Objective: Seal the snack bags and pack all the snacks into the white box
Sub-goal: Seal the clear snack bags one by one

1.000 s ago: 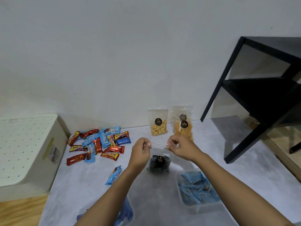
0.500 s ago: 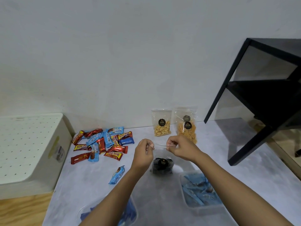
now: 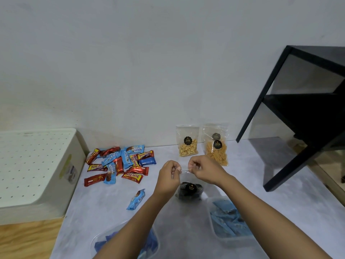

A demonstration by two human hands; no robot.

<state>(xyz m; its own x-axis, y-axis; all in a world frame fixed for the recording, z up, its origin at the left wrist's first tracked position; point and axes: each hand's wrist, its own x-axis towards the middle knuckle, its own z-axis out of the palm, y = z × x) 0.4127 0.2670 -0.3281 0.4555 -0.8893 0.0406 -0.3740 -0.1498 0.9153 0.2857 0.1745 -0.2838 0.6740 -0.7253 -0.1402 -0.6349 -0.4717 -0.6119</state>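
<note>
We see both hands raised a little above the grey worktop, near the middle of the scene, and both are grasping the same thing: a small clear snack bag with dark pieces inside and a round black label on its front. The left hand pinches the left end of the bag's clear top strip between thumb and fingers, and the right hand pinches the right end of this strip in the same way, so the strip is stretched flat between them. The filled part of the bag hangs below the hands, and we cannot tell if its bottom touches the worktop. Farther away, against the white wall, two other clear bags stand upright side by side: a peanut bag on the left and an orange chips bag on the right, each with a black label. To the left of them lies a loose pile of wrapped bars in red and blue, and one blue wrapper lies alone, nearer to us. The white box stands at the left side, just beside the pile, with its perforated top facing up. Close to us are two clear containers with blue packets inside, the right container under the right forearm and the left container partly hidden by the left forearm. A black shelf frame stands at the far right.
</note>
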